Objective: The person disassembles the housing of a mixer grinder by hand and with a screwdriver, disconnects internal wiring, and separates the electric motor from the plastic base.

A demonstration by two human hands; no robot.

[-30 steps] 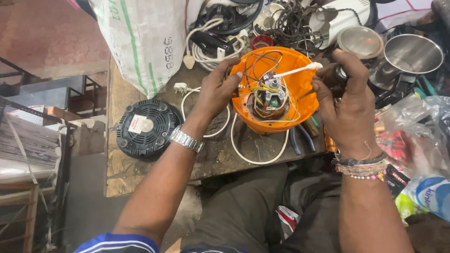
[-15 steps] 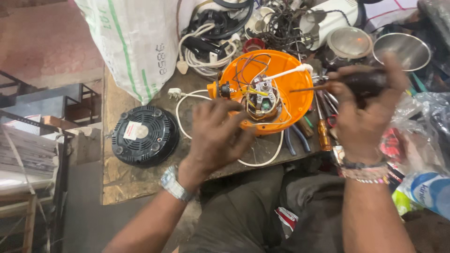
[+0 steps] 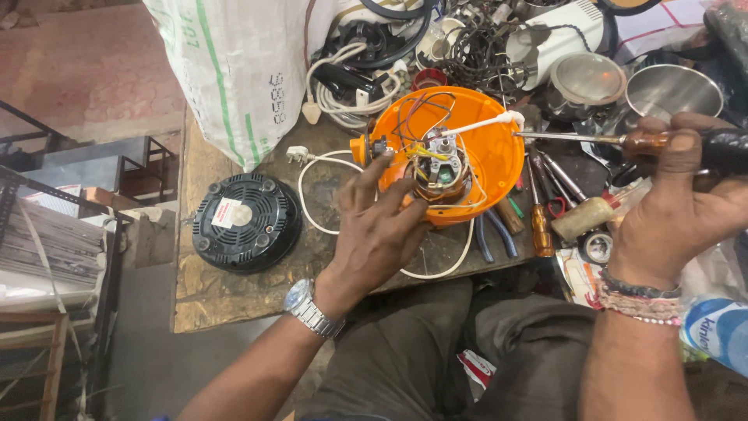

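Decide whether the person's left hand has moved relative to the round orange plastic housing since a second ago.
Yes. The left hand slid off the round orange plastic housing's upper-left rim, down to its lower-left side.

A worn wooden counter (image 3: 234, 300) carries a round black base plate (image 3: 246, 221) with a white and red label, lying flat near its left edge. Behind it leans a white woven sack (image 3: 241, 70) with green stripes. A heap of tangled cables (image 3: 366, 70) sits at the back, with a white plug (image 3: 297, 154) lying just in front. To the right are two steel bowls (image 3: 674, 92), a white appliance body (image 3: 561, 35), and spare screwdrivers with amber handles (image 3: 541, 228) beside blue-handled pliers (image 3: 495, 238). A metal rack (image 3: 70, 164) stands off to the left, above a stack of papers (image 3: 47, 242).
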